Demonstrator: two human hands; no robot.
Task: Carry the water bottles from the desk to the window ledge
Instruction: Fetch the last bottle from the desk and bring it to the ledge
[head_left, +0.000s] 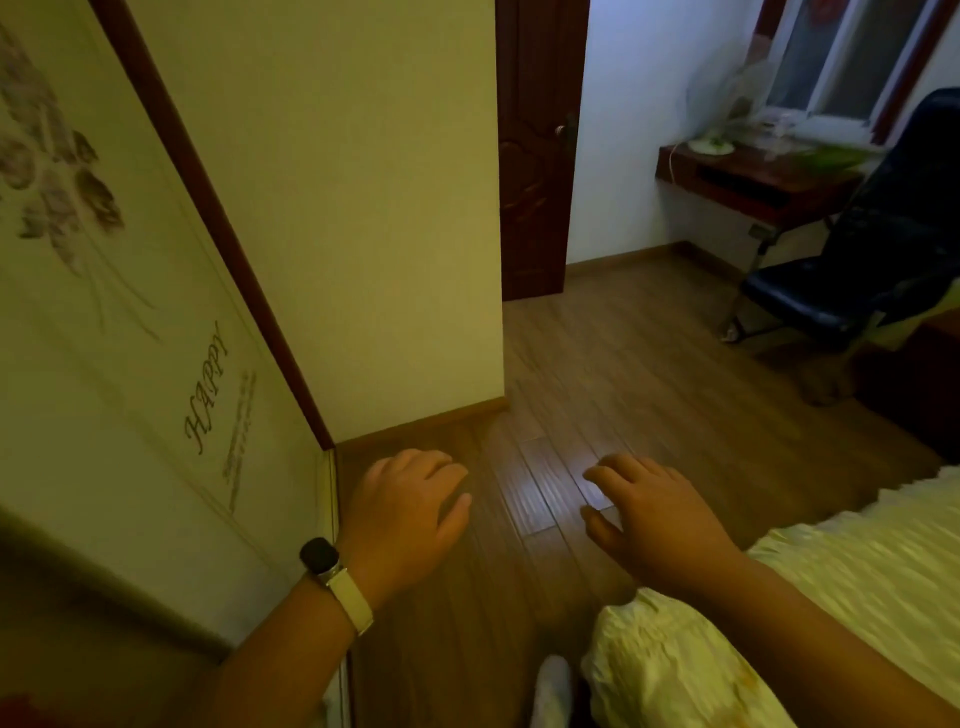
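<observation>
My left hand and my right hand are held out in front of me over the wooden floor, palms down, fingers loosely apart, holding nothing. A dark watch on a pale strap sits on my left wrist. Far off at the upper right a dark red desk stands under a window with a white ledge. Small clear and green items lie blurred on the desk; I cannot make out any water bottle.
A white wardrobe door printed with flowers is close on my left. A wall corner and a dark wooden door stand ahead. A black office chair sits before the desk. A bed with pale bedding is at the right.
</observation>
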